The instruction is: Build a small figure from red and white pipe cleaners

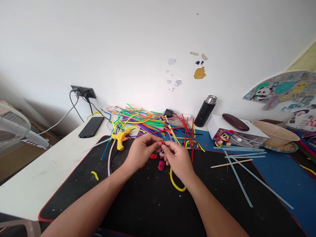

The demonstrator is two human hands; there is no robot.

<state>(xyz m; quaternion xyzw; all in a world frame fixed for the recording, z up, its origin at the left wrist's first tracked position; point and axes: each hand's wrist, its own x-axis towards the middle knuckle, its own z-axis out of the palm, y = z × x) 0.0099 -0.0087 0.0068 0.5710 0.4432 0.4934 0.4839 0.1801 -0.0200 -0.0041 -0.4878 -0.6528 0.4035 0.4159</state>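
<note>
My left hand (143,148) and my right hand (178,158) meet over the black mat (138,204). Both pinch a small red pipe-cleaner piece (163,142) between their fingertips. A red pipe cleaner (172,130) runs from that spot toward the back right. Below the fingers lie a small red coil (153,156) and a small pink figure (161,163). A yellow pipe cleaner loop (175,184) curves under my right wrist.
A pile of coloured pipe cleaners (140,121) lies behind the hands, with a yellow glue gun (120,138) to the left. A phone (91,126), a black flask (205,111), a white box (234,131), a bowl (275,131) and clear glue sticks (242,177) surround them. A fan (12,126) stands far left.
</note>
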